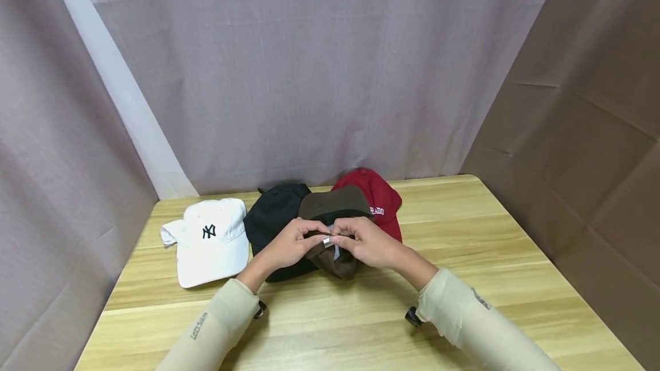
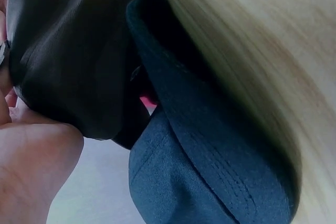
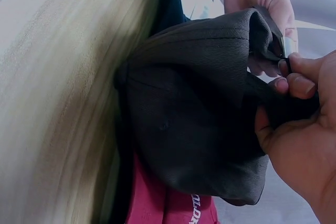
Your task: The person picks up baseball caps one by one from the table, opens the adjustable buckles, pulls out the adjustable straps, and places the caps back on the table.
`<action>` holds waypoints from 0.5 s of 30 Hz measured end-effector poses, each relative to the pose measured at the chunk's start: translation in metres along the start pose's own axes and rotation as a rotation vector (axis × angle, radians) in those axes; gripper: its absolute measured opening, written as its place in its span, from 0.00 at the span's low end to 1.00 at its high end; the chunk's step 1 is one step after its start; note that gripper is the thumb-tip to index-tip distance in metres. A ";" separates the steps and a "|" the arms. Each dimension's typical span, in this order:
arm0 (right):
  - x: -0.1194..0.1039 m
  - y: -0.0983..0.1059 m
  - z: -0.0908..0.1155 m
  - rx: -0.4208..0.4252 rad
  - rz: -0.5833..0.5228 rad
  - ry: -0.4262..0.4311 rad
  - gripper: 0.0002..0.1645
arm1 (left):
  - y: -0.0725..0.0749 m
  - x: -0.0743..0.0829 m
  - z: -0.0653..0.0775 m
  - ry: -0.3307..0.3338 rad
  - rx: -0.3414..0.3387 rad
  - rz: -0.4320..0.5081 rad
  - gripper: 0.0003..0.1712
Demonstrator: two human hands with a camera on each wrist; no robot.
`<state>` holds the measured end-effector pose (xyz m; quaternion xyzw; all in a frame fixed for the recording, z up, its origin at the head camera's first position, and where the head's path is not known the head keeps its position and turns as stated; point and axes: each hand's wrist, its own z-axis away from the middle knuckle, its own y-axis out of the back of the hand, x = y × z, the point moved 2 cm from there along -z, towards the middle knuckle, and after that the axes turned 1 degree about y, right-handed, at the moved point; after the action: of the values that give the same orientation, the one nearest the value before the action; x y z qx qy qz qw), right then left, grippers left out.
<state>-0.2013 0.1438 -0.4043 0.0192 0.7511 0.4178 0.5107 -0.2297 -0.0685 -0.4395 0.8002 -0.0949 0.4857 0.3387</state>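
Both hands work at the back strap of a dark brown baseball cap (image 1: 335, 200), which is tilted with its brim toward the curtain. My left hand (image 1: 290, 243) pinches the strap by its metal buckle (image 1: 327, 241). From the other side, my right hand (image 1: 370, 240) pinches the strap (image 3: 283, 66) close to that buckle. The cap's crown (image 3: 184, 98) hangs below the fingers, near the tabletop. Inside the cap a pale label (image 1: 337, 253) shows. Fingers partly hide how the strap runs through the buckle.
A white cap (image 1: 211, 239) with a dark logo lies at the left. The black cap (image 1: 273, 219), bluish in the left wrist view, sits beside it. Partly behind the brown cap is a red cap (image 1: 373, 193). Curtains (image 1: 330, 73) surround the wooden table (image 1: 464, 279).
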 end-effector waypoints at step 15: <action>-0.003 0.003 0.000 0.000 0.024 -0.004 0.10 | 0.003 -0.003 0.001 0.032 -0.004 -0.025 0.10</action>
<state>-0.2008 0.1442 -0.4002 0.0293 0.7498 0.4240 0.5071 -0.2320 -0.0715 -0.4410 0.7927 -0.0806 0.4942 0.3478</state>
